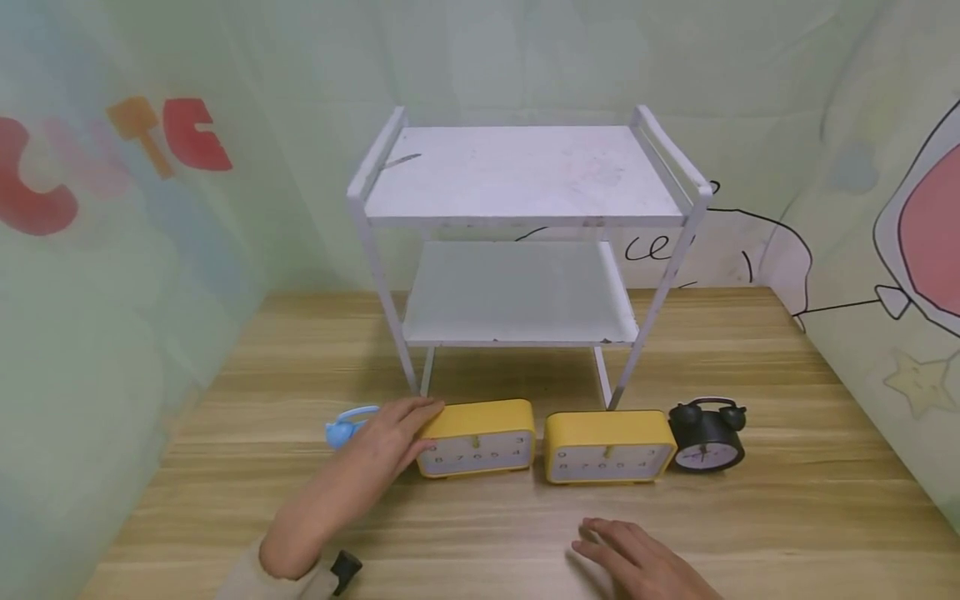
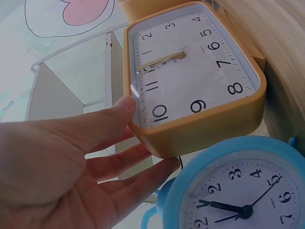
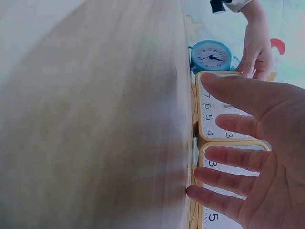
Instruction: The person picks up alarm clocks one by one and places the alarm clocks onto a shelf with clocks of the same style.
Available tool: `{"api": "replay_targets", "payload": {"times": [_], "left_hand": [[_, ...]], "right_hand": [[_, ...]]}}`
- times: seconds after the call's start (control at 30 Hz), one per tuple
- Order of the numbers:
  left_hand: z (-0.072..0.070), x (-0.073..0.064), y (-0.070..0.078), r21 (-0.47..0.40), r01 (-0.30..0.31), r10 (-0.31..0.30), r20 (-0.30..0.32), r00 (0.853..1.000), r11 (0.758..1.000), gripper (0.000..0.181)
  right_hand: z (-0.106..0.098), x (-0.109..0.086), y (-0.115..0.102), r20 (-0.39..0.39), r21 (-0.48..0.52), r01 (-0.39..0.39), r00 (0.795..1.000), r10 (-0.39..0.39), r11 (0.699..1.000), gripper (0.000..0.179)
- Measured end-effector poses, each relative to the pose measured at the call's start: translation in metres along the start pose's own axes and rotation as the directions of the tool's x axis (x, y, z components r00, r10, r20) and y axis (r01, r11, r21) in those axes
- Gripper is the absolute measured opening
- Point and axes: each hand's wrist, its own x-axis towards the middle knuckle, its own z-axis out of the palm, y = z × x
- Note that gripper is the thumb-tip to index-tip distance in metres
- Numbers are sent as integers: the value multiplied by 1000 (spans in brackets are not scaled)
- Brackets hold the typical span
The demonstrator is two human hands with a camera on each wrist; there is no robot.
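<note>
My left hand [image 1: 390, 429] holds the left end of a yellow rectangular alarm clock [image 1: 483, 440]. In the left wrist view its thumb [image 2: 125, 104] lies at the front rim and the other fingers reach round behind the casing. A blue round alarm clock [image 2: 238, 191] stands just left of it, mostly hidden by my left arm in the head view. To the right is a second yellow clock [image 1: 611, 447], with a small gap between the two. My right hand [image 1: 637, 562] is in front of that one, fingers spread and holding nothing.
A black twin-bell alarm clock [image 1: 707, 437] stands at the right end of the row. Behind the clocks rises a white two-tier shelf [image 1: 521, 292] on the wooden table [image 1: 480, 533]. Printed curtain walls [image 1: 150, 292] enclose the back and sides.
</note>
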Motion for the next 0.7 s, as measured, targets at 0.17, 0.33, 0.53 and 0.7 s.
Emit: {"api": "replay_targets", "payload": {"times": [0.17,0.33,0.53,0.7], "left_hand": [[1,0,-2,-8,-16,16,-12,1000,1000,45],[3,1,-5,-31,-63,62,-37,997,998,43],[4,2,-8,-32,-112,109,-67,992,993,40],[6,1,-8,-11,-109,108,-71,992,994,41]], "right_hand": [[0,0,1,-4,-3,6,1000,-6,1000,64],[-1,0,2,-17,-19,19,1000,-19,1000,64],[0,-1,1,-28,-26,9,1000,-9,1000,64],[-1,-1,1,-20,-11,-5,1000,5,1000,64]]}}
